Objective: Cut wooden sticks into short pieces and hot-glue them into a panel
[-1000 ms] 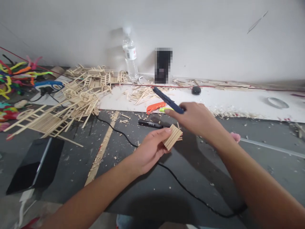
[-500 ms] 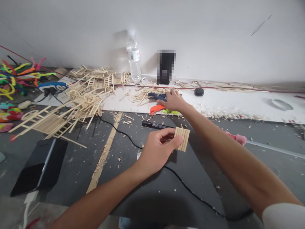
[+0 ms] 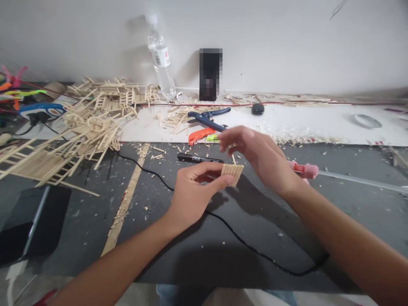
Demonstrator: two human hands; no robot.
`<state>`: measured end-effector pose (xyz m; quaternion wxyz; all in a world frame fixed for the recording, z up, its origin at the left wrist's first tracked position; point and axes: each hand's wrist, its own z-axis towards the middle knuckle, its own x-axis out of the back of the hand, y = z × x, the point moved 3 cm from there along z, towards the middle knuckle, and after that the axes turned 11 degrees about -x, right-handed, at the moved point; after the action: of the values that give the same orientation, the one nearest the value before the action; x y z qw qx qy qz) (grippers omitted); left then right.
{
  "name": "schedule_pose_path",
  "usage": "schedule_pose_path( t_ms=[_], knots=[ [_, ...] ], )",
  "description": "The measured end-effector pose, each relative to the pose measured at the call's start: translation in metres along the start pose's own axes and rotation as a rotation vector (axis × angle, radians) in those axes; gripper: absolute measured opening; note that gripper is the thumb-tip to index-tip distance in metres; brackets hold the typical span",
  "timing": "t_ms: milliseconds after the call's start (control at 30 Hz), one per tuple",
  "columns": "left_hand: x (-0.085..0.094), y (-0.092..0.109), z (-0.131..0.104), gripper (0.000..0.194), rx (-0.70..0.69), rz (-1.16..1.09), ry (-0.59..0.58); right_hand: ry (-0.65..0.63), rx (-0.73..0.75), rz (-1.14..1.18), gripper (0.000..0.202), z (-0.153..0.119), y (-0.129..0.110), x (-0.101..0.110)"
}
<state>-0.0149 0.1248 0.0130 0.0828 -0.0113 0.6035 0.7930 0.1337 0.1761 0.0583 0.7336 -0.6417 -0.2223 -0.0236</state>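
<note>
My left hand [image 3: 193, 191] pinches a small panel of pale wooden sticks [image 3: 236, 173], laid side by side, between thumb and fingers above the dark table. Just above and to the right of the panel is my right hand [image 3: 259, 155], its fingers loosely bent and apart, with nothing visible in it. Beyond the hands, dark blue pliers [image 3: 207, 121] lie on the white board. An orange-handled tool [image 3: 201, 135] and a yellow-green piece [image 3: 212, 138] rest near them. A black marker [image 3: 199, 159] lies behind my left hand.
Stick-built models [image 3: 92, 127] pile up at left beside a black phone-like device [image 3: 35, 221]. A water bottle [image 3: 162, 63] and a pixelated dark object [image 3: 209, 76] stand against the wall. A pink glue gun [image 3: 306, 170] lies at right. A black cable [image 3: 242, 244] crosses the table [image 3: 153, 250].
My right hand has left the pliers and come back toward the panel. The left hand keeps hold of the panel, now tilted differently. The view has shifted, moving the scene leftward.
</note>
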Motion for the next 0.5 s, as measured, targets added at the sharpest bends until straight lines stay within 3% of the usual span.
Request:
schedule_pose_path(
  t_ms=[100, 200, 300, 500],
  knots=[
    [-0.006, -0.009, -0.005, 0.015, 0.253, -0.299, 0.010, -0.009, 0.033, 0.117, 0.030, -0.053, 0.021, 0.007],
    [-0.013, -0.015, -0.012, 0.017, 0.433, -0.487, 0.000, 0.001, 0.036, 0.073, 0.035, -0.081, 0.049, 0.010],
    [-0.017, -0.017, -0.015, 0.015, 0.485, -0.550, -0.023, -0.009, 0.017, 0.007, 0.023, -0.091, 0.063, 0.006],
    [-0.019, -0.016, -0.015, 0.012, 0.520, -0.561, -0.047, -0.069, 0.046, 0.021, 0.014, -0.090, 0.058, -0.002]
  ],
)
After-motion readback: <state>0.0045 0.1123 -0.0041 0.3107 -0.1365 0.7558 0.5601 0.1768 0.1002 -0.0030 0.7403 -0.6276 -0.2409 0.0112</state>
